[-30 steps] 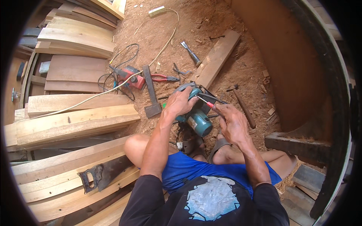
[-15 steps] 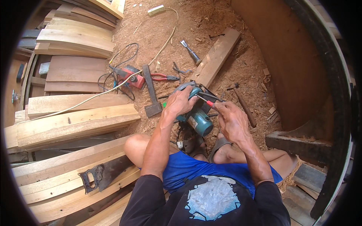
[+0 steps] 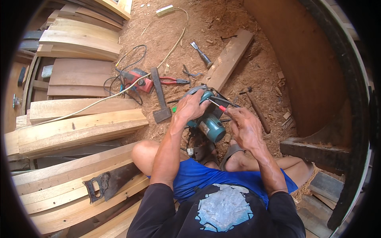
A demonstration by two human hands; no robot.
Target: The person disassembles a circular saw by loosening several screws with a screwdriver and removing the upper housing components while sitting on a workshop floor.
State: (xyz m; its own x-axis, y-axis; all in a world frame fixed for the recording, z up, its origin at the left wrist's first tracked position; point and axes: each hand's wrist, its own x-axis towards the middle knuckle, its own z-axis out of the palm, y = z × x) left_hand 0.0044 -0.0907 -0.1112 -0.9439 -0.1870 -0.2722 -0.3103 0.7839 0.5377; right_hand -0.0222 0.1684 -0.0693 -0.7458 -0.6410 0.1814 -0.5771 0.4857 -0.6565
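A teal circular saw (image 3: 211, 128) stands in front of my crossed legs, its rounded motor housing toward me. My left hand (image 3: 191, 106) is wrapped over the saw's upper part, by its handle. A red-handled screwdriver (image 3: 222, 107) is pinched in the fingers of my right hand (image 3: 243, 123). Its thin metal shaft slants up and left to the teal handle beside my left fingertips. Whether the tip sits in a screw is too small to tell. Just beyond the saw, a wooden plank (image 3: 230, 61) lies on the shavings.
Left of the saw lie a hammer (image 3: 160, 97), red-handled pliers (image 3: 174, 81) and a red power tool (image 3: 139, 79) with a trailing cord. A chisel (image 3: 201, 54) lies farther off; another hammer (image 3: 258, 111) is at right. Stacked boards (image 3: 79, 129) bear a handsaw (image 3: 109, 183). A dark curved panel (image 3: 301, 67) borders the right.
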